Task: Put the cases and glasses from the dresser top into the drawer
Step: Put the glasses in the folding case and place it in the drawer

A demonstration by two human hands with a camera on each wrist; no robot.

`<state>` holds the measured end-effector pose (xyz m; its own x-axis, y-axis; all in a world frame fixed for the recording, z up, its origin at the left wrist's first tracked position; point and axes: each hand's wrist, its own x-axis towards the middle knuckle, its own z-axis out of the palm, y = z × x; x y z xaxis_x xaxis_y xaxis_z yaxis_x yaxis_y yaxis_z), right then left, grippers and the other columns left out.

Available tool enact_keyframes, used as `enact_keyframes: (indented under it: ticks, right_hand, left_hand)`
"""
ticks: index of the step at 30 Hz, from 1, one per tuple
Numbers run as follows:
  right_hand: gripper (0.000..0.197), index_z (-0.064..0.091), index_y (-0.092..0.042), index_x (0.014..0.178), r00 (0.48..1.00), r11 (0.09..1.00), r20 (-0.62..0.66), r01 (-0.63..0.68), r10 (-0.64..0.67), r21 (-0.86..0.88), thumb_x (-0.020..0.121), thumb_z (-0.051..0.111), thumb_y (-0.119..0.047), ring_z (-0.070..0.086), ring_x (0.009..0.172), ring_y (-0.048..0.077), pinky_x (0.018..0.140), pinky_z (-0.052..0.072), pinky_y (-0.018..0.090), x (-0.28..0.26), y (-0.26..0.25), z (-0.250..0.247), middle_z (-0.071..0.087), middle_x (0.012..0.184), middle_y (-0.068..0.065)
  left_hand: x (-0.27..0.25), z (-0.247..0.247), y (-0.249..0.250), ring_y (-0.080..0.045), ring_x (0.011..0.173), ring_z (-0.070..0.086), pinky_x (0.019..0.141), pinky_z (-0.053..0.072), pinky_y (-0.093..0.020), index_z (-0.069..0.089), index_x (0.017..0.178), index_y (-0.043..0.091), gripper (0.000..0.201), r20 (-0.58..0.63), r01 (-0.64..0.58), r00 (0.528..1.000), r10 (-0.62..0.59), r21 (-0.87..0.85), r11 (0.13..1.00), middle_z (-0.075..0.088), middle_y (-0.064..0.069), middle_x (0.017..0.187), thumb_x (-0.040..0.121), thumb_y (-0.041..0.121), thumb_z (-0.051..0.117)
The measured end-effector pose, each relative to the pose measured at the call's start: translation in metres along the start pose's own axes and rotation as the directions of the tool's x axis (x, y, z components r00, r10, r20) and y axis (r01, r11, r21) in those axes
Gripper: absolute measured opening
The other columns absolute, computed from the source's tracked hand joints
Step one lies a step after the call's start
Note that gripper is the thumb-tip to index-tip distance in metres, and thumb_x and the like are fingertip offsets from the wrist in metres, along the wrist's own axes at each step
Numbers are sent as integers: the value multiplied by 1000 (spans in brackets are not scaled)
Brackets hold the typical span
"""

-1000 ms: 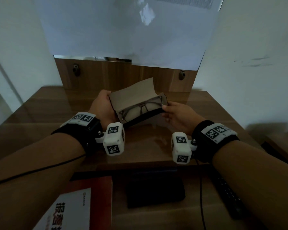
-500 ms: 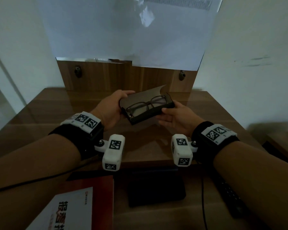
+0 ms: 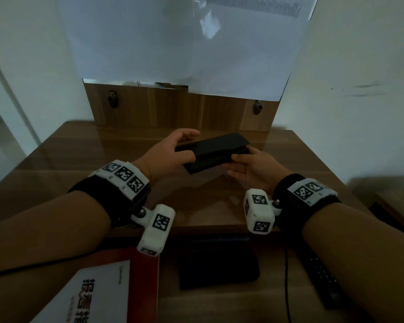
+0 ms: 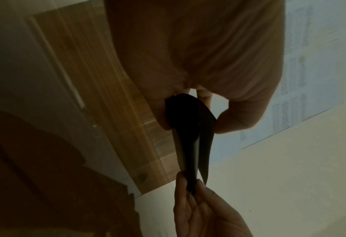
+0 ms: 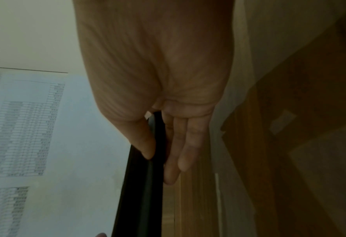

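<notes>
Bare dresser top (image 3: pixel 79 164) around hands; drawer (image 3: pixel 219 304) holds black case (image 3: pixel 217 266), booklet (image 3: pixel 98 297).

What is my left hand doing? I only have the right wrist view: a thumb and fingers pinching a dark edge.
Observer: The left hand grips the other end of that black case, which is held above the dresser top.
Operator: Is the case shut?
Observer: Nearly. The left wrist view shows its flap slightly apart from the body.
Operator: Is anything in the drawer?
Observer: A second dark case lies in what looks like the open drawer, beside a red-and-white booklet.
</notes>
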<state>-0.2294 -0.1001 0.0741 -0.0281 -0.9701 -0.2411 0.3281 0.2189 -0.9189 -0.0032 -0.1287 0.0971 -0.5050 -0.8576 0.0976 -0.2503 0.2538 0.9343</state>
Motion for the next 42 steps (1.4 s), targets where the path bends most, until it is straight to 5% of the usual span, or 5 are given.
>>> enact_keyframes:
  ticks: [17, 24, 34, 39, 42]
  right_hand:
    - [48, 44, -16, 135, 991, 998, -135, -10, 18, 60, 92, 58, -32, 63, 106, 30, 73, 56, 38, -4, 1, 8, 57, 126, 13]
    - [24, 54, -27, 115, 993, 999, -114, -26, 22, -32, 93, 57, -34, 57, 111, 30, 69, 57, 39, -12, 0, 13, 50, 127, 11]
    - [23, 51, -22, 119, 991, 987, -128, -56, 37, -148, 96, 53, -21, 55, 103, 28, 65, 61, 37, -39, -1, 20, 48, 117, 8]
    - [11, 53, -18, 108, 992, 984, -124, -48, 27, -173, 97, 51, -20, 57, 99, 26, 65, 60, 37, -60, -6, 20, 51, 111, 9]
    - [7, 54, -19, 104, 991, 983, -133, -42, 18, -178, 97, 52, -20, 58, 97, 26, 58, 59, 34, -74, -7, 20, 52, 111, 9]
  left_hand:
    - [-4, -1, -7, -14, 102, 55, 88, 54, -33, 40, 134, 30, 57, -7, 38, 999, -37, 131, 991, 45, 3, 125, 86, 5, 58]
    - [-1, 12, 2, -26, 96, 53, 91, 47, -47, 49, 125, 24, 36, -116, 173, 958, -264, -500, 849, 49, -5, 109, 92, 9, 45]
    - [-13, 20, 5, -29, 118, 52, 104, 45, -51, 57, 110, 33, 24, -217, 259, 907, -360, -388, 885, 53, -1, 118, 86, 35, 55]
    - [-29, 18, 5, -22, 94, 61, 92, 54, -45, 57, 123, 6, 38, -179, 335, 895, -408, -334, 881, 61, -4, 97, 92, 28, 56]
    - [-44, 15, 14, -28, 109, 57, 77, 57, -38, 56, 115, 9, 26, -121, 433, 856, -503, -364, 824, 56, -10, 107, 96, 27, 54]
